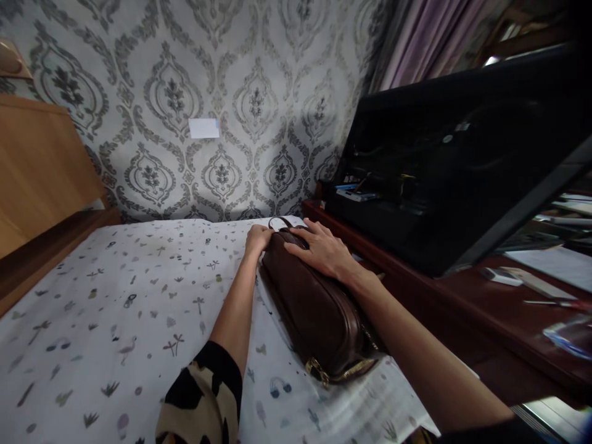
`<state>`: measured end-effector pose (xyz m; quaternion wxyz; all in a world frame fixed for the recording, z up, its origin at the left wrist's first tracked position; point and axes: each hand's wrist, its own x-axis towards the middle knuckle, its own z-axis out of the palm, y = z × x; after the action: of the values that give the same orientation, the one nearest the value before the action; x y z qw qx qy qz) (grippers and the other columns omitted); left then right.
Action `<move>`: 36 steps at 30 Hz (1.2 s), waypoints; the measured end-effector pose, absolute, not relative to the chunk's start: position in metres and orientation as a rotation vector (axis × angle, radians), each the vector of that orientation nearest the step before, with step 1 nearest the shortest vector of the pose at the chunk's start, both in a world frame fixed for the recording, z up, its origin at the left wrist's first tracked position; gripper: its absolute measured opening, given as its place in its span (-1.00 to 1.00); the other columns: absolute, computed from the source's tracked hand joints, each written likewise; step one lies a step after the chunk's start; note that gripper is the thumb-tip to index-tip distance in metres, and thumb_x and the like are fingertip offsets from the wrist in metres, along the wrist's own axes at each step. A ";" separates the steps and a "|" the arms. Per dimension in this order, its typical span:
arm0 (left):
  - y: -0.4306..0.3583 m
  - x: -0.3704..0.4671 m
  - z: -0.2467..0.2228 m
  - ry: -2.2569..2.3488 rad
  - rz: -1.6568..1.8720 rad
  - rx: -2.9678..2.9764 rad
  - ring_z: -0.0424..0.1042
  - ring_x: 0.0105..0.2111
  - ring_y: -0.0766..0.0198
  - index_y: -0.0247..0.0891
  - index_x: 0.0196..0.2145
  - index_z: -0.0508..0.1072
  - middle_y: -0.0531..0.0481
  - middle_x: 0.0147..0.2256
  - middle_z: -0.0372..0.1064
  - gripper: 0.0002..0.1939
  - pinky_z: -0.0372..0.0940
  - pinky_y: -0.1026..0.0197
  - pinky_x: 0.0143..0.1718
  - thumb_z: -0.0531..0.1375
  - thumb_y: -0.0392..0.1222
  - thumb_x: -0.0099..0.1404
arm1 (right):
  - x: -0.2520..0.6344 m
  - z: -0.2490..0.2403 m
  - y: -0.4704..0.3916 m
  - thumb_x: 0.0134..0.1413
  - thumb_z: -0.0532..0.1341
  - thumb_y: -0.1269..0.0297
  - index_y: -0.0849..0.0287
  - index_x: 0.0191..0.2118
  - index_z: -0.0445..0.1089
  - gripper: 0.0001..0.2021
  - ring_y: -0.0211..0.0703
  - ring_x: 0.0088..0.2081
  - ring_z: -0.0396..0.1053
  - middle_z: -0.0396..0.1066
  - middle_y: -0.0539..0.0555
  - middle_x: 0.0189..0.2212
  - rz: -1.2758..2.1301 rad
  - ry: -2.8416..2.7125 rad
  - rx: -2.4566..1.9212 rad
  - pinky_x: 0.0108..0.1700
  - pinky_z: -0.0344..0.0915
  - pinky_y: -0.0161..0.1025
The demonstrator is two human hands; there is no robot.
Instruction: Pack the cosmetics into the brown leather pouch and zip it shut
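A dark brown leather bag (305,296) lies on its side on a white bed sheet (152,314) printed with small palms, birds and sunglasses. Gold-coloured zip fittings (319,370) show at its near end, and a thin strap or handle (280,219) loops up at the far end. My left hand (259,238) is closed on the bag's far left edge, its fingertips hidden. Across the bag's upper side rests my right hand (324,250), palm down with the fingers stretched out and apart.
On the right, a dark red desk (462,308) carries a large black screen (444,160), papers and small items. A wooden headboard or panel (41,166) stands at left. Behind the bed is a patterned wall (254,105) with a white plate (203,128); a purple curtain (420,43) hangs beyond.
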<state>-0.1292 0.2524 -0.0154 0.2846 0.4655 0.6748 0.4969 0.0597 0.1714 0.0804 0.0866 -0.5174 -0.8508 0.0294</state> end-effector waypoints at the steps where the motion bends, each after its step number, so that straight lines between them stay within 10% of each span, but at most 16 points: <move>1: 0.252 -0.129 -0.014 1.821 1.319 1.250 0.50 -0.06 0.15 -0.29 0.09 0.44 -0.14 0.03 0.45 -0.63 0.49 -0.01 -0.05 0.23 -0.02 0.44 | 0.060 0.080 0.172 0.40 0.08 -0.11 -0.07 0.40 0.23 -0.43 0.16 0.49 -0.08 -0.07 0.07 0.50 0.080 -2.554 -1.515 0.41 0.06 0.26; 15: 0.229 -0.111 0.026 1.921 1.407 1.475 0.33 -0.39 0.23 -0.23 -0.61 0.39 0.07 -0.56 0.26 -0.71 0.10 0.22 -0.37 0.22 -0.13 0.23 | 0.061 0.086 0.169 0.35 0.10 -0.13 -0.07 0.35 0.30 -0.44 0.19 0.30 0.23 0.29 0.14 0.27 0.040 -2.553 -1.464 0.27 0.24 0.25; 28: 0.227 -0.109 0.025 1.778 1.398 1.624 0.32 -0.40 0.28 -0.22 -0.52 0.37 0.10 -0.51 0.31 -0.78 0.15 0.26 -0.33 0.17 -0.14 0.27 | 0.065 0.087 0.172 0.36 0.12 -0.14 -0.03 0.32 0.34 -0.45 0.21 0.28 0.28 0.31 0.18 0.24 0.096 -2.555 -1.434 0.26 0.29 0.17; 36: 0.223 -0.108 0.029 1.891 1.371 1.588 0.31 -0.37 0.23 -0.21 -0.56 0.32 0.07 -0.52 0.27 -0.74 0.09 0.23 -0.33 0.15 -0.23 0.29 | 0.077 0.080 0.191 0.40 0.05 0.32 0.15 0.36 0.29 -0.52 -0.02 0.32 0.25 0.32 0.18 0.28 0.200 -2.615 -1.172 0.39 0.12 -0.09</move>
<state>-0.1085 0.2225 0.0289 0.1579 0.5552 0.6610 0.4794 0.0774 0.1909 0.0799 0.1339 -0.4044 -0.9021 0.0689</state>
